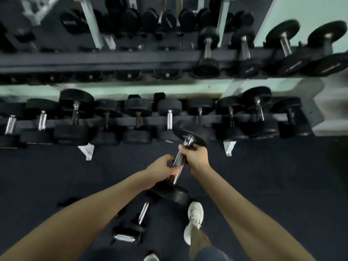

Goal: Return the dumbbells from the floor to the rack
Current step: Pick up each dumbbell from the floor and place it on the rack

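Note:
I hold a black dumbbell (178, 161) with a chrome handle above the dark floor, tilted, its far head near the lower shelf of the rack (131, 120). My right hand (194, 156) grips the upper part of the handle. My left hand (162, 166) grips the lower part. Two more dumbbells lie on the floor below my arms: one (143, 213) with a chrome handle pointing toward the rack, and a smaller one (125, 237) nearer to me.
The rack's lower shelf holds several black dumbbells side by side; the upper shelf (113, 57) has dumbbells at the right (207, 51). White rack feet (86, 151) (228, 147) stick out onto the floor. My white shoe (194, 221) stands beside the floor dumbbells.

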